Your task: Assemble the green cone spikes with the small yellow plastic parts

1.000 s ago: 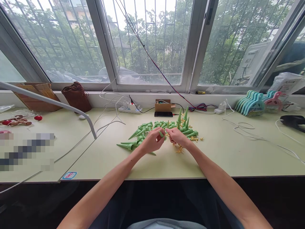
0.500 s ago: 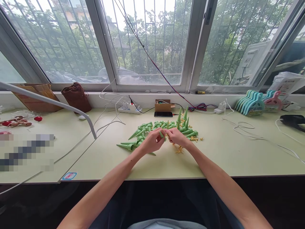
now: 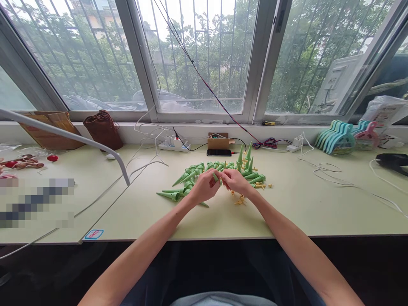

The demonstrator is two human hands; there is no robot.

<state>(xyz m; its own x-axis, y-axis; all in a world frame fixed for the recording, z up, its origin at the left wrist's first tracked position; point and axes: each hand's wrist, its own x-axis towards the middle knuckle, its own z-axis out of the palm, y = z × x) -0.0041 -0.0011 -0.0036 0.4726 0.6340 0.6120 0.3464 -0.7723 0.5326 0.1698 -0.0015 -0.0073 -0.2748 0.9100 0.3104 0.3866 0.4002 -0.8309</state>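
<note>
My left hand is closed around a green plastic watering spike, part of which shows between the fingers. Pressed close against it, my right hand has its fingers pinched together; whatever they grip is hidden. Around both hands lie several green spikes with tapered points and wide ribbed caps. A few spikes stand upright behind my right hand. Small yellow plastic pieces are scattered below and to the right of that hand.
A black phone lies behind the pile, before a small cardboard box. A white power strip with cables is at the back. Teal hangers stand at the right. A grey curved tube crosses the left side.
Both hands stay together at nearly the same spot. The right fingers have closed in nearer the left hand, and the spike tip seen between them is less visible.
</note>
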